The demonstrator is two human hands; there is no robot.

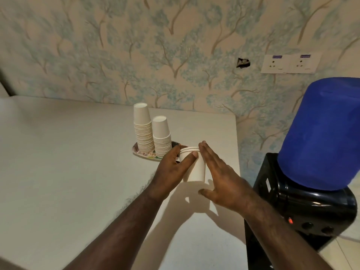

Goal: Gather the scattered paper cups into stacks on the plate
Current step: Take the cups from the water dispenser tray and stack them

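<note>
Two stacks of upside-down white paper cups, a taller one [143, 131] and a shorter one [161, 137], stand on a patterned plate [137, 151] near the back of the white table. In front of the plate, my left hand [171, 170] grips a small nested stack of upright cups [195, 168] above the table, thumb across its front and fingers behind the rim. My right hand [220, 176] lies flat against the stack's right side with straight fingers.
The white table [68, 162] ends in a right edge close to my hands. Beyond it stands a black water dispenser [303, 207] with a blue bottle [321, 133]. Wall sockets [290, 64] sit on the wallpapered wall.
</note>
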